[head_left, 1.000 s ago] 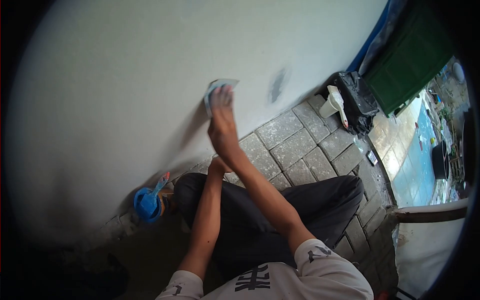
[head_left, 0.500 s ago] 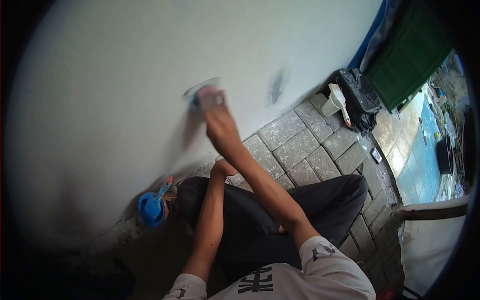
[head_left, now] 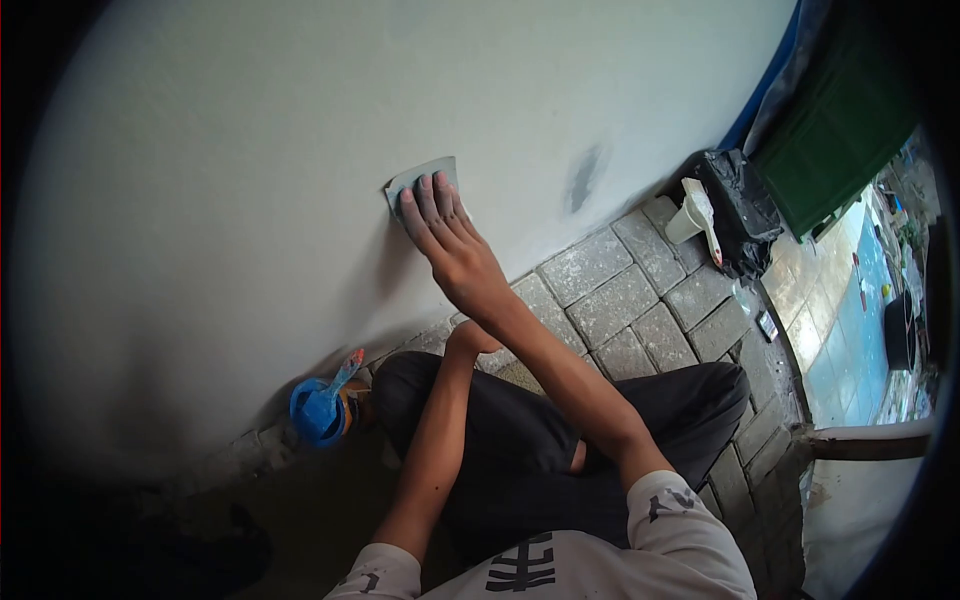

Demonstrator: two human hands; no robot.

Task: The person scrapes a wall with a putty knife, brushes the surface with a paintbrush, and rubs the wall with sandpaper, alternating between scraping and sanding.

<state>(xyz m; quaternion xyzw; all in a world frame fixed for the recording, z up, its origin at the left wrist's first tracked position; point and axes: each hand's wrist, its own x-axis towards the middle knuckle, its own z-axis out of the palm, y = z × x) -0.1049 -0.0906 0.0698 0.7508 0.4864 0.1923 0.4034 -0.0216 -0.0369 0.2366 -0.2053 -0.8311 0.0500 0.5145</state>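
My right hand [head_left: 455, 245] lies against the white wall [head_left: 270, 180], its fingers stretched flat over a piece of grey sandpaper [head_left: 427, 170] and pressing it to the surface. The fingertips look dusted grey. My left hand [head_left: 476, 338] is bent at the wrist near my knee, beside the foot of the wall. Its fingers are mostly hidden behind my right forearm, so I cannot see whether it holds anything. A dark grey smudge [head_left: 584, 180] marks the wall to the right of the sandpaper.
At the wall's foot on the left stands a blue container [head_left: 316, 412] with a paint-stained brush [head_left: 347, 368]. To the right are a white cup [head_left: 684, 222], a white-handled tool [head_left: 702, 212], a black plastic bag [head_left: 742, 205] and a green panel [head_left: 835, 130]. Grey paving blocks [head_left: 625, 305] cover the ground.
My right hand was blurred with its fingers bunched on the sandpaper; now they lie flat over it. The view has shifted slightly. My left hand stays by the knee.
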